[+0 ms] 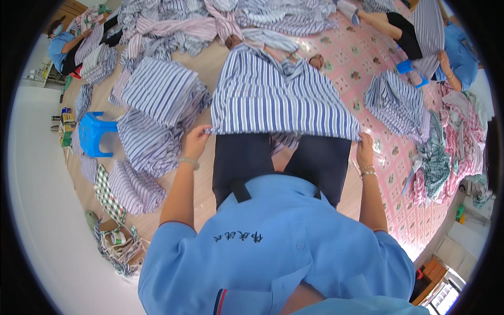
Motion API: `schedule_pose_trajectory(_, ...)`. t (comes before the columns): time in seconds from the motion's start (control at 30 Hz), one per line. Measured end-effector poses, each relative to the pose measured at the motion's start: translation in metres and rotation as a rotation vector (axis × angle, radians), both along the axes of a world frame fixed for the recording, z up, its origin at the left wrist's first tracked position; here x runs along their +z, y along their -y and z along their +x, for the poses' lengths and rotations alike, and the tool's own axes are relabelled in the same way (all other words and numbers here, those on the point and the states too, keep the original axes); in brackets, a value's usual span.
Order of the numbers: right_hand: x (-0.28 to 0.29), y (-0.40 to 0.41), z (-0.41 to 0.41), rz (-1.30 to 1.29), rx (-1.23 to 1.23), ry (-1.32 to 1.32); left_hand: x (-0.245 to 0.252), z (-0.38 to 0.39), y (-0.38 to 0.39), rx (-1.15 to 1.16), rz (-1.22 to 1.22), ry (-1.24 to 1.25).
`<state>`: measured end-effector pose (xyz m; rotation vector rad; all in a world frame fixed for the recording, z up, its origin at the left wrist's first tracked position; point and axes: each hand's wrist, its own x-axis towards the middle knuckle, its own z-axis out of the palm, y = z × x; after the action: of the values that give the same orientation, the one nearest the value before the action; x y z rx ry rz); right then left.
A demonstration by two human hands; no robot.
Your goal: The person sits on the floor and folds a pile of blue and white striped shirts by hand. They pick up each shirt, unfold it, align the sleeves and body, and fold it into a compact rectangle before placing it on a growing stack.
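Note:
A blue-and-white striped cloth garment [275, 102] lies spread across my knees, its near edge drawn straight between my hands. My left hand [197, 141] pinches the corner at the left end of that edge. At the other end, my right hand [365, 149] grips the right corner. The far part of the garment slopes away and is bunched near its top middle. Beneath the edge show my dark trousers [244, 165], with a bit of striped cloth between the legs.
Folded striped garments [159, 92] are stacked at left beside a blue plastic stool [96, 134]. More folded ones [395, 106] lie at right, near checked cloth [460, 138]. A loose heap [177, 27] spreads ahead. Two co-workers in blue shirts sit at far left [61, 47] and far right [456, 55].

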<state>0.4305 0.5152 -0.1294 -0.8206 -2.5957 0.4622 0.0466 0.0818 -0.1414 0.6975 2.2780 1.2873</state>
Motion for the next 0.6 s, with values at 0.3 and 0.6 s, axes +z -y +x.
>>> schedule_pose_trajectory(0.3, 0.118, -0.072, -0.075, -0.963, -0.066, -0.583, 0.094, -0.07, -0.074, 0.033, 0.505, 0.386)
schedule_pose_trajectory(0.6, 0.119, 0.081, -0.173, -0.785, 0.032, -0.397, 0.09, 0.085, -0.186, 0.26, 0.691, 0.397)
